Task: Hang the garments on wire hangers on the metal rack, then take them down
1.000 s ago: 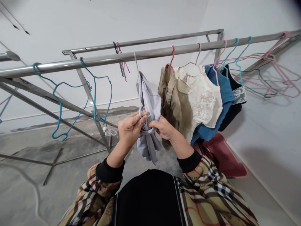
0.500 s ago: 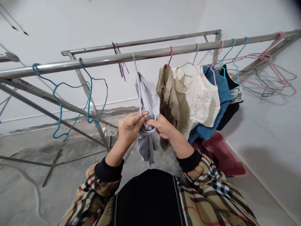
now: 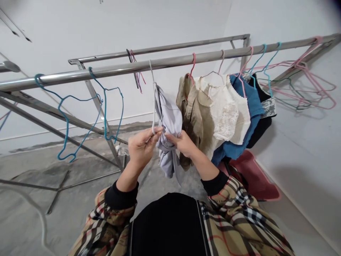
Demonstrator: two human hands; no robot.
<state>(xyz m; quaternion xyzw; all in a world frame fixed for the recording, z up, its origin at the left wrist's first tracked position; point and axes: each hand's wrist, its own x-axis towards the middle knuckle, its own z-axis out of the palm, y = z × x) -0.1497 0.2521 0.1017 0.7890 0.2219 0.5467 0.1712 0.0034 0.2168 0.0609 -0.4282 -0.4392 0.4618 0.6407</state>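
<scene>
A pale grey garment (image 3: pixel 170 121) hangs on a white wire hanger (image 3: pixel 153 106) hooked over the front steel rail (image 3: pixel 112 69). My left hand (image 3: pixel 140 146) pinches the hanger's lower end, fingers closed. My right hand (image 3: pixel 183 143) grips the bunched grey cloth just to the right of it, fingers closed. The garment's loose end dangles below both hands.
To the right hang a khaki garment (image 3: pixel 192 113), a cream lace top (image 3: pixel 226 110), a blue garment (image 3: pixel 249 106) and a dark one. Empty blue hangers (image 3: pixel 87 106) hang left, pink ones (image 3: pixel 309 78) far right. A red basin (image 3: pixel 253 176) sits on the concrete floor by the wall.
My left hand has slid a little left along the hanger's lower end. The grey cloth's loose end has shifted rightward under my right hand.
</scene>
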